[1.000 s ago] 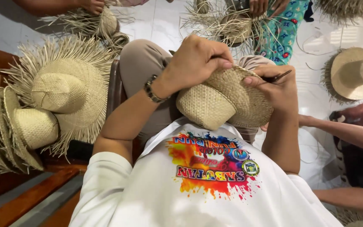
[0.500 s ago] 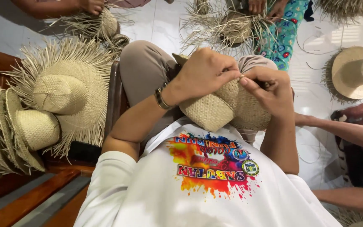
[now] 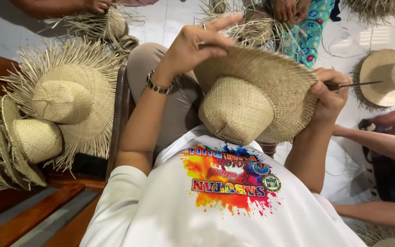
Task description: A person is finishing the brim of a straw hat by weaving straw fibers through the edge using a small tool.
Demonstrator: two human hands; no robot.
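Straw makes up the woven hat [image 3: 257, 98], held above the lap with its crown pointing back toward the white shirt [image 3: 216, 206]. Left hand [image 3: 197, 43] rests on the far brim edge, fingers partly spread and one lifted. Right hand [image 3: 330, 93] closes on the brim's right edge and also pinches a thin tool [image 3: 357, 84] pointing away rightward. Unfinished fringed hats [image 3: 65, 98] lie stacked to the left.
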